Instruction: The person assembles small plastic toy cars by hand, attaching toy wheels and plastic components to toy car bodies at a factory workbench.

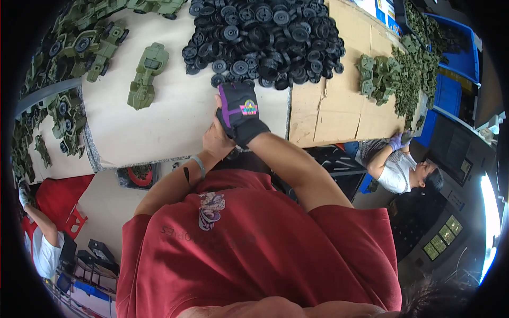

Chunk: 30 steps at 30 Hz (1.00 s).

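My right hand wears a black and purple glove with a colourful patch on its back. Its fingers point away from me toward a heap of black toy wheels, and their tips are hidden. My bare left hand, with a pale band on the wrist, closes on the glove's edge beside the right wrist. An olive-green toy vehicle body lies on the pale tabletop, left of the wheels.
Several green toy vehicles crowd the far left. On the right, cardboard covers the table, with green vehicle parts and a pile of small green pieces. A person works at right, another at left.
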Motion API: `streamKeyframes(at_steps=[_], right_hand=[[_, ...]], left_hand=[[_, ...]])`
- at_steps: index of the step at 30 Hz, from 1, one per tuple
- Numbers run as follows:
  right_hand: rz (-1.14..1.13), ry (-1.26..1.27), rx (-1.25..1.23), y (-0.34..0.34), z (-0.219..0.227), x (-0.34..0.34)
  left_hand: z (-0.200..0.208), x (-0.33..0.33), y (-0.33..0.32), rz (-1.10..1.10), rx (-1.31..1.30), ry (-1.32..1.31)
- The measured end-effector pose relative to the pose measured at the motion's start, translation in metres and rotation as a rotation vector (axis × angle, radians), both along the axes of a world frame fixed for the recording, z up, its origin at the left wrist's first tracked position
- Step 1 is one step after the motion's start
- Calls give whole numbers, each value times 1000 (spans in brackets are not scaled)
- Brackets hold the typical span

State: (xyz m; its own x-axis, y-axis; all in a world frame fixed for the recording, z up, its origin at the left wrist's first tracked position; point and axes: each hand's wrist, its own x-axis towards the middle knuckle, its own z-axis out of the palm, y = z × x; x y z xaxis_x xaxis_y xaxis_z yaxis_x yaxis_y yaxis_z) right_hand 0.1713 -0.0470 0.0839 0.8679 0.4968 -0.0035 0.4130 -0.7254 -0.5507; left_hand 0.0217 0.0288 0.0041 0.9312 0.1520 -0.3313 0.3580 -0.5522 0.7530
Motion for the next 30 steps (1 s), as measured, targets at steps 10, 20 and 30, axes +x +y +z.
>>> streamKeyframes(at_steps=[10, 20, 30], right_hand=[[-99, -72, 270, -25, -19, -2], [120, -153, -195, -79, -17, 27], [124, 100, 122, -94, -19, 0]], left_hand=[[33, 13, 12, -11, 196, 216], [13, 10, 120, -21, -675, 420], [67, 7, 97, -62, 355, 145]])
